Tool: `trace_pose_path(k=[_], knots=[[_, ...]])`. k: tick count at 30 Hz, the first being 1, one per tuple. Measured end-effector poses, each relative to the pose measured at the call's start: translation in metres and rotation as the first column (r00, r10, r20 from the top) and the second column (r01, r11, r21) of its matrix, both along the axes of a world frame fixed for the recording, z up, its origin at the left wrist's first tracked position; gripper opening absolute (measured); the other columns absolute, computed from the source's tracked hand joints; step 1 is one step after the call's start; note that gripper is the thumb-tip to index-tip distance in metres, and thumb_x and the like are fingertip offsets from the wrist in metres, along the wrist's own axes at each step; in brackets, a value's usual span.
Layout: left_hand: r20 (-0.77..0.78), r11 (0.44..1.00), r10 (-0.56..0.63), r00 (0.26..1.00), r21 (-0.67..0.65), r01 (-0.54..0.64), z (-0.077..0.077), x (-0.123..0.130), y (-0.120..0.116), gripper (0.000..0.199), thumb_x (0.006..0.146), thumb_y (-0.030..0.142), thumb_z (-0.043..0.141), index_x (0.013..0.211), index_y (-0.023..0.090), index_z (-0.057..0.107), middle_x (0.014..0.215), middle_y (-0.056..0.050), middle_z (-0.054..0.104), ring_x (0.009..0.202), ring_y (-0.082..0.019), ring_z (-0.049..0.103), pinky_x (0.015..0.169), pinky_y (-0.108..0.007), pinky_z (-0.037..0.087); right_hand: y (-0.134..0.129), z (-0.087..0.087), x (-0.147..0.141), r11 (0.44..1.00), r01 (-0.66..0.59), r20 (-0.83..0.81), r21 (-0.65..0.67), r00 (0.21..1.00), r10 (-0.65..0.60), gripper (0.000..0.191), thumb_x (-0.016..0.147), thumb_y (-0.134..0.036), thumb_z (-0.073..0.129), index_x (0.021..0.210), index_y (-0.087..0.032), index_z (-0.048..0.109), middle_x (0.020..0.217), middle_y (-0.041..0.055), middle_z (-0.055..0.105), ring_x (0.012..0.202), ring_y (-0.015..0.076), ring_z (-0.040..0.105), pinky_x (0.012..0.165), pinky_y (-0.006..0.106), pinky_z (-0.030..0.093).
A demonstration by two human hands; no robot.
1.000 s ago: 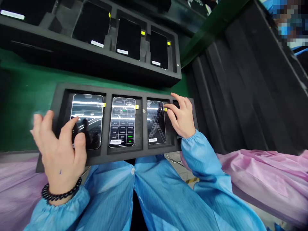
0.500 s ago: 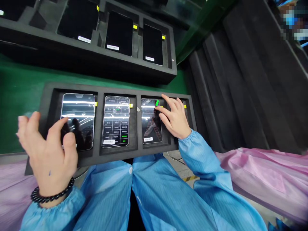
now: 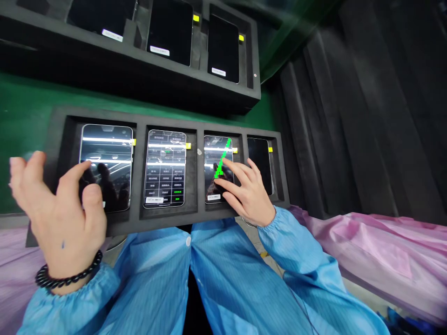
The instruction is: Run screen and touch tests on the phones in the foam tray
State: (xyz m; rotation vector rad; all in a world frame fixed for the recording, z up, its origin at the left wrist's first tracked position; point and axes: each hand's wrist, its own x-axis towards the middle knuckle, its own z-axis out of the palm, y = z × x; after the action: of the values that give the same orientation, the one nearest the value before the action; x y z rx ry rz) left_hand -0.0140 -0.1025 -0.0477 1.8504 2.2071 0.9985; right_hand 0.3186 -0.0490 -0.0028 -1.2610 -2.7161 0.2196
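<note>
Right hand (image 3: 249, 193): fingers loosely fanned, gripping nothing. Index fingertip (image 3: 218, 182) on or just over the screen of the third phone (image 3: 210, 156) from the left, at the lower end of a blocky green trail (image 3: 222, 159) that slants down from near the screen's top right. Thumb below, by that phone's right edge.

Left hand (image 3: 63, 218): spread wide, thumb well clear of the index finger, nothing held. Index tip over the leftmost phone (image 3: 108, 181) (touching or hovering, cannot tell); its screen is dark and full of reflections. Black coiled band (image 3: 68, 279) at the wrist.

Between the hands, the second phone (image 3: 164, 179) shows a grid of labelled boxes, a few in green. Fourth phone (image 3: 262, 158), far right: screen dark. All four lie face up, one per compartment, in a dark tray (image 3: 164, 221).

Farther out: a second tray (image 3: 104, 49) of dark-screened phones behind, on the green surface (image 3: 21, 107); black drapery (image 3: 321, 116) to the right, pink fabric (image 3: 377, 246) below it.
</note>
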Motion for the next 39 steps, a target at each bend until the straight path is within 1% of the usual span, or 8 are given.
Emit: trace_pose_path(k=[7,11,13,15,19,25,33,39], knots=[[0.0,1.0,0.004,1.0,-0.006,-0.004,0.001,0.0,-0.001,0.055,0.096,0.043,0.043,0.144,0.02,0.057,0.167,-0.01,0.03,0.158,-0.038,0.016,0.128,-0.06,0.013,-0.026,-0.001,-0.008,0.993,-0.102,-0.06,-0.057,0.993,0.099,0.035,0.105,-0.037,0.042,0.12,-0.025,0.071,0.157,0.0092,0.05,0.137,0.0243,0.05,0.126,0.055,0.021],[0.002,1.0,0.01,1.0,-0.014,-0.01,0.001,-0.001,-0.001,0.054,0.096,0.043,0.043,0.143,0.02,0.058,0.167,-0.01,0.03,0.158,-0.039,0.017,0.128,-0.062,0.013,-0.025,0.0,-0.008,0.979,-0.161,-0.148,-0.122,0.979,0.143,0.038,0.106,-0.038,0.039,0.113,-0.026,0.074,0.154,0.0074,0.054,0.135,0.0227,0.051,0.127,0.053,0.022],[0.0,1.0,0.005,1.0,-0.015,-0.005,0.0,-0.001,0.0,0.054,0.096,0.043,0.044,0.143,0.021,0.057,0.167,-0.01,0.03,0.157,-0.039,0.016,0.127,-0.064,0.013,-0.013,0.003,-0.006,0.979,-0.15,-0.208,-0.135,0.971,0.12,0.042,0.107,-0.04,0.035,0.111,-0.028,0.075,0.152,0.0054,0.055,0.135,0.0221,0.051,0.126,0.052,0.024],[-0.007,1.0,-0.004,1.0,-0.011,0.004,0.0,-0.001,0.0,0.053,0.096,0.042,0.045,0.142,0.019,0.058,0.167,-0.011,0.03,0.157,-0.041,0.017,0.127,-0.065,0.014,0.006,0.007,-0.006,0.99,-0.068,-0.213,-0.124,0.976,0.04,0.045,0.107,-0.04,0.031,0.113,-0.029,0.074,0.153,0.005,0.054,0.137,0.0228,0.05,0.125,0.052,0.026],[0.013,1.0,0.0,1.0,0.002,0.0,0.0,0.0,0.001,0.056,0.096,0.044,0.044,0.141,0.016,0.059,0.166,-0.014,0.03,0.157,-0.041,0.017,0.127,-0.064,0.013,0.05,0.01,-0.019,0.989,0.146,-0.051,-0.017,0.988,-0.147,0.043,0.107,-0.038,0.033,0.122,-0.025,0.071,0.159,0.0075,0.046,0.142,0.027,0.044,0.124,0.053,0.025],[0.016,1.0,0.002,1.0,-0.016,-0.002,0.001,-0.001,0.001,0.056,0.097,0.045,0.043,0.141,0.015,0.059,0.166,-0.016,0.03,0.157,-0.043,0.017,0.126,-0.067,0.014,0.084,-0.001,-0.044,0.989,0.139,0.114,0.046,0.983,-0.144,0.039,0.107,-0.04,0.038,0.131,-0.026,0.066,0.163,0.0088,0.04,0.144,0.027,0.041,0.124,0.053,0.024],[0.024,1.0,0.002,1.0,-0.012,-0.002,-0.002,-0.001,0.0,0.054,0.097,0.044,0.042,0.143,0.021,0.057,0.167,-0.011,0.029,0.158,-0.039,0.016,0.127,-0.065,0.013,0.069,-0.001,-0.038,0.992,0.111,0.155,0.066,0.981,-0.12,0.04,0.107,-0.041,0.039,0.131,-0.026,0.067,0.162,0.0088,0.042,0.141,0.0281,0.044,0.124,0.055,0.025],[0.027,1.0,0.0,1.0,0.004,0.0,0.001,0.0,0.0,0.057,0.098,0.047,0.042,0.142,0.016,0.058,0.166,-0.015,0.031,0.157,-0.041,0.016,0.127,-0.065,0.014,0.044,0.002,-0.025,0.993,0.105,0.153,0.048,0.982,-0.111,0.04,0.107,-0.039,0.039,0.131,-0.024,0.067,0.161,0.0102,0.044,0.14,0.0289,0.046,0.123,0.056,0.027]])
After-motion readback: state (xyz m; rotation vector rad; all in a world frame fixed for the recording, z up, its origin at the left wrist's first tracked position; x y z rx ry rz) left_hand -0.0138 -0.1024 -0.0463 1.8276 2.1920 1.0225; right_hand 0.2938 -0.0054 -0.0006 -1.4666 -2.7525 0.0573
